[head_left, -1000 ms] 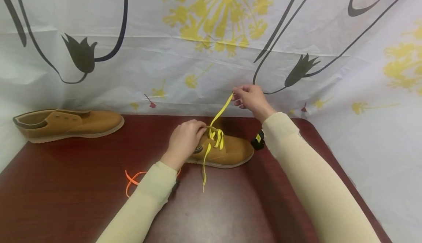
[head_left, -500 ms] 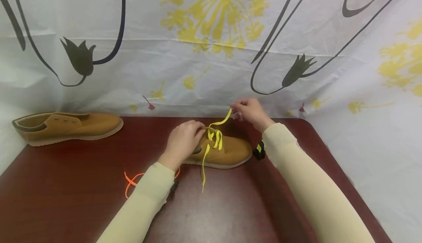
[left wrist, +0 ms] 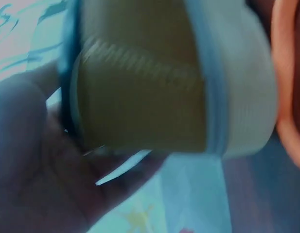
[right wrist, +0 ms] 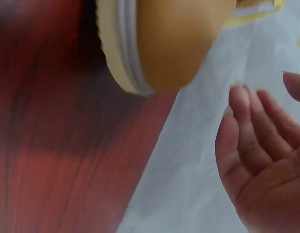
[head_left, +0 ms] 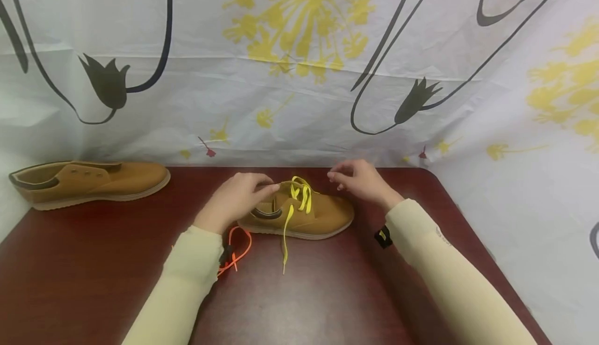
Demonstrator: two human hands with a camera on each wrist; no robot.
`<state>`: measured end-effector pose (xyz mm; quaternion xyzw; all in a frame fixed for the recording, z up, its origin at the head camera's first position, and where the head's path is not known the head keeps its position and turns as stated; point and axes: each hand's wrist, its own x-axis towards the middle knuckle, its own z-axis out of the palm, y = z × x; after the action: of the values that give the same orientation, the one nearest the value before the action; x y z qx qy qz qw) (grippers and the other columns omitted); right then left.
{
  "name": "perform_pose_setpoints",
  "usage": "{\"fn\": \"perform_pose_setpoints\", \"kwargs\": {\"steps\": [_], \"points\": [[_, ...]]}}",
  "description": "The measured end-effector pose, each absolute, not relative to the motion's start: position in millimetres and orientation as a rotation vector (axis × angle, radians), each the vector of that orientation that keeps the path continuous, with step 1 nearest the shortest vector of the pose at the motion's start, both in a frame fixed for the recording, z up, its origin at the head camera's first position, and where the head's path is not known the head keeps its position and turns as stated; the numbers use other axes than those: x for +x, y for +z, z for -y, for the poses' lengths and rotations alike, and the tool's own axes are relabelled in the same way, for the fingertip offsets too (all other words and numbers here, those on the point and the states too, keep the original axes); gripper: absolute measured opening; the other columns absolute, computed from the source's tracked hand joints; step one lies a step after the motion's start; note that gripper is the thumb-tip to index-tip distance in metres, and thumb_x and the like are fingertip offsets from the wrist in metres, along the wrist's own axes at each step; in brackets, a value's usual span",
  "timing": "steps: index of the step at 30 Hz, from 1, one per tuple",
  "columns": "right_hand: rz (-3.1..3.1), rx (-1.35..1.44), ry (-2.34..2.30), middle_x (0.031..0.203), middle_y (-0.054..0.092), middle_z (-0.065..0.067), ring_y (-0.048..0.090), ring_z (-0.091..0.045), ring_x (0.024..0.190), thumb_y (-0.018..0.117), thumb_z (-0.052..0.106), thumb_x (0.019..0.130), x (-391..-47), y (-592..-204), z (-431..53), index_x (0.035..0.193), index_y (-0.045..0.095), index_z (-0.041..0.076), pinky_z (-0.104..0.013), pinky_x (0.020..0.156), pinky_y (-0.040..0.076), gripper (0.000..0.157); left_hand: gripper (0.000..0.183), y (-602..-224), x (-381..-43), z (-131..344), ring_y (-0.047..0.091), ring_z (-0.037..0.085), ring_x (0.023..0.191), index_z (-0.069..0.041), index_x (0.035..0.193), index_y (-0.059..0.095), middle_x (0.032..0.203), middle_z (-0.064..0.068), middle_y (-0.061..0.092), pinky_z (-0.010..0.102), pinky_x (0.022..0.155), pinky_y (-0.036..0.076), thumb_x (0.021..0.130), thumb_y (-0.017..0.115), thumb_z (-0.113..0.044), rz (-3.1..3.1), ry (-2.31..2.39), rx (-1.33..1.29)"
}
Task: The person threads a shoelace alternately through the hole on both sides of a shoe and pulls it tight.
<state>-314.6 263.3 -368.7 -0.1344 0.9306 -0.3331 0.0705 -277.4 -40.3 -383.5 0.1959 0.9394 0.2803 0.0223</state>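
A tan shoe (head_left: 327,212) lies sole down on the table, toe to the right, with a yellow shoelace (head_left: 305,197) through its eyelets. One lace end hangs over the near side onto the table; the other lies across the far side. My left hand (head_left: 234,199) is at the shoe's opening, fingertips by the tongue (head_left: 286,186). In the left wrist view its thumb and fingers spread beside the blurred heel (left wrist: 145,102). Beyond the toe, my right hand (head_left: 362,181) hovers with nothing in it; the right wrist view shows its thumb apart from loosely bent fingers.
A second tan shoe (head_left: 98,181), no lace in its visible eyelets, lies at the back left. An orange lace (head_left: 243,251) lies partly hidden under my left wrist. A patterned white sheet (head_left: 290,116) hangs behind the dark red table (head_left: 299,303).
My right hand has come down and let go of the yellow lace end, which dropped to the shoe's far side. My left hand has shifted left, away from the tongue.
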Motion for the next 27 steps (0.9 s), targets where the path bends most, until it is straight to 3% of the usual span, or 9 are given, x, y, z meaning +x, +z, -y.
{"fn": "perform_pose_setpoints", "kwargs": {"steps": [4, 6, 9, 11, 14, 19, 23, 27], "points": [[-2.868, -0.509, -0.814, 0.08, 0.074, -0.004, 0.067, -0.019, 0.073, 0.063, 0.032, 0.1, -294.3, -370.9, -255.3, 0.095, 0.077, 0.011, -0.029, 0.067, 0.049, 0.026, 0.052, -376.1, -274.1, 61.4, 0.066, 0.02, 0.11, -0.015, 0.136, 0.063, 0.125, 0.003, 0.071, 0.047, 0.101, 0.051, 0.094, 0.07, -0.045, -2.749, 0.86, 0.656], [-2.887, -0.553, -0.747, 0.081, 0.073, -0.001, 0.063, -0.015, 0.075, 0.064, 0.03, 0.099, -285.0, -373.8, -253.3, 0.095, 0.077, 0.012, -0.03, 0.07, 0.049, 0.022, 0.07, -374.3, -273.4, 69.0, 0.063, 0.023, 0.116, -0.012, 0.145, 0.054, 0.13, 0.007, 0.068, 0.049, 0.105, 0.049, 0.087, 0.078, -0.042, -2.679, 0.844, 0.691], [-2.921, -0.634, -0.69, 0.095, 0.072, -0.001, 0.063, -0.017, 0.089, 0.07, 0.03, 0.094, -272.0, -380.0, -252.9, 0.104, 0.076, 0.013, -0.035, 0.081, 0.051, 0.02, 0.092, -374.8, -274.6, 74.8, 0.059, 0.025, 0.12, -0.011, 0.153, 0.043, 0.133, 0.01, 0.065, 0.049, 0.109, 0.046, 0.077, 0.087, -0.036, -2.601, 0.841, 0.706], [-2.935, -0.686, -0.664, 0.111, 0.071, -0.005, 0.064, -0.022, 0.104, 0.076, 0.035, 0.09, -264.4, -384.7, -252.7, 0.114, 0.074, 0.012, -0.042, 0.093, 0.052, 0.034, 0.099, -376.8, -276.5, 75.3, 0.059, 0.025, 0.119, -0.011, 0.155, 0.04, 0.133, 0.011, 0.065, 0.048, 0.109, 0.046, 0.072, 0.09, -0.031, -2.593, 0.827, 0.7], [-2.941, -0.742, -0.566, 0.132, 0.063, -0.01, 0.058, -0.031, 0.124, 0.082, 0.048, 0.081, -255.8, -390.3, -249.3, 0.133, 0.064, 0.011, -0.054, 0.105, 0.046, 0.066, 0.099, -379.4, -278.7, 72.7, 0.061, 0.025, 0.114, -0.01, 0.153, 0.042, 0.129, 0.011, 0.067, 0.047, 0.106, 0.048, 0.069, 0.092, -0.026, -2.609, 0.819, 0.681], [-2.962, -0.72, -0.326, 0.151, 0.051, -0.012, 0.048, -0.036, 0.139, 0.088, 0.064, 0.064, -250.5, -397.6, -235.8, 0.153, 0.042, 0.013, -0.062, 0.11, 0.039, 0.112, 0.094, -381.1, -278.9, 68.8, 0.063, 0.023, 0.103, -0.012, 0.148, 0.05, 0.119, 0.009, 0.07, 0.046, 0.098, 0.051, 0.066, 0.093, -0.025, -2.654, 0.806, 0.646], [-2.985, -0.659, -0.184, 0.153, 0.048, -0.014, 0.047, -0.038, 0.14, 0.085, 0.07, 0.062, -250.6, -403.5, -226.0, 0.158, 0.034, 0.013, -0.061, 0.109, 0.041, 0.123, 0.091, -380.9, -276.6, 67.2, 0.064, 0.024, 0.103, -0.013, 0.146, 0.051, 0.12, 0.008, 0.07, 0.047, 0.096, 0.052, 0.066, 0.093, -0.026, -2.68, 0.793, 0.633], [-3.002, -0.587, -0.19, 0.15, 0.052, -0.012, 0.05, -0.037, 0.136, 0.084, 0.073, 0.061, -252.6, -406.2, -222.2, 0.155, 0.038, 0.014, -0.061, 0.106, 0.045, 0.121, 0.091, -380.7, -273.8, 62.5, 0.064, 0.025, 0.106, -0.013, 0.146, 0.052, 0.123, 0.007, 0.069, 0.048, 0.097, 0.051, 0.067, 0.093, -0.028, -2.712, 0.761, 0.625]]}}
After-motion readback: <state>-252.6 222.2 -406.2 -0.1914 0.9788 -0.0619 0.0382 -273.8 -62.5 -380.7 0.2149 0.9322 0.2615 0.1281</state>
